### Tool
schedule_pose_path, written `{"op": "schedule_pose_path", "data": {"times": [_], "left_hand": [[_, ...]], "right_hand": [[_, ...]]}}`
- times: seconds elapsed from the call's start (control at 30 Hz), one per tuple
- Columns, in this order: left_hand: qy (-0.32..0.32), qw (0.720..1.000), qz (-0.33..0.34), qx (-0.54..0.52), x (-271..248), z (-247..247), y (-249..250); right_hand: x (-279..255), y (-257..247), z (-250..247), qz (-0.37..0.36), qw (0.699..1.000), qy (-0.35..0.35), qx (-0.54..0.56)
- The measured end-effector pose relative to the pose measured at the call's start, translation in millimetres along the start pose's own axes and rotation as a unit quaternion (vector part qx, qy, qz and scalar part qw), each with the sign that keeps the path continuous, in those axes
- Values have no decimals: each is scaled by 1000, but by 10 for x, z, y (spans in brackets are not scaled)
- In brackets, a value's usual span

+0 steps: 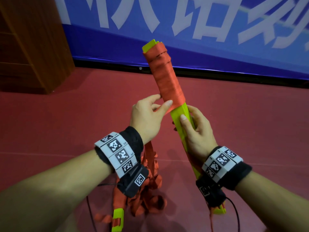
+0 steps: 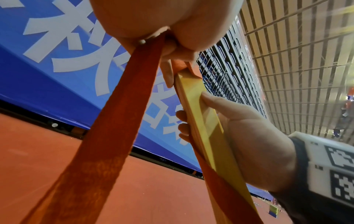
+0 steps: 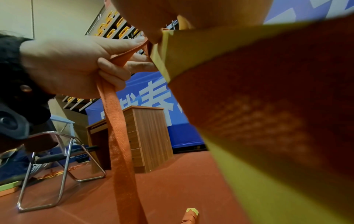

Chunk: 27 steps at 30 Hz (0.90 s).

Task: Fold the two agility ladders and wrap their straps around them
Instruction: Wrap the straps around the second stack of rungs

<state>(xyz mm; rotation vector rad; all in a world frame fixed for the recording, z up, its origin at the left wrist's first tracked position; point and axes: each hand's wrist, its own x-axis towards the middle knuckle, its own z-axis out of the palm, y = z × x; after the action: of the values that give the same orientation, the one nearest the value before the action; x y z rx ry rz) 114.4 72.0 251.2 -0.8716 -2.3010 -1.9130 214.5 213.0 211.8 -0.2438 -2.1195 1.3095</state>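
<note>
Right hand (image 1: 195,129) is wrapped around the bare lower half of the folded ladder bundle (image 1: 181,118), fingers curled round the yellow-green rungs and clamped firm; left hand (image 1: 147,116) pinches the orange strap (image 1: 167,81) just where the winding ends, thumb and fingertips closed on the webbing at the bundle's left edge. The bundle is held up in the air in front of the person, long axis tilted, its top leaning away and to the left, its foot running down past the right wrist; the strap coils lie above both hands, so the next turns have to travel down the stick toward the right hand, and I'd judge that hand will need to slide lower to make room. Left hand is the nearer one to the working edge; from the left wrist view the loose strap (image 2: 107,121) runs taut and flat out of the pinch and down toward the floor. The wrap looks snug and neat through the middle, with a few slanted, overlapping turns near the top; the rung ends (image 1: 151,45) poke out bare above it. Down on the red floor (image 1: 66,123) sits a loose heap of orange webbing (image 1: 147,195) with a yellow-green rung (image 1: 117,215) at its edge.
</note>
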Motion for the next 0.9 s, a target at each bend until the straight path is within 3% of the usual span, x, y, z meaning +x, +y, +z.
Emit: {"op": "schedule_pose_path", "data": {"times": [0.33,0.43,0.53,0.77,0.9], "left_hand": [[-76,996,-13,-51,-20,-3,-84],[-81,995,-14,-64,-44,28,-83],[-73,995,-22,-70,-79,83,-52],[-16,997,-33,-63,-88,196,-37],[-3,998,-35,-57,-91,217,-47]], "right_hand": [[-35,-52,-19,-1,999,-38,16],[-40,-64,-19,9,997,-44,-57],[-22,-63,-17,15,986,-47,-158],[9,-52,-55,21,975,-39,-219],[-17,-67,-35,44,965,0,-259]]}}
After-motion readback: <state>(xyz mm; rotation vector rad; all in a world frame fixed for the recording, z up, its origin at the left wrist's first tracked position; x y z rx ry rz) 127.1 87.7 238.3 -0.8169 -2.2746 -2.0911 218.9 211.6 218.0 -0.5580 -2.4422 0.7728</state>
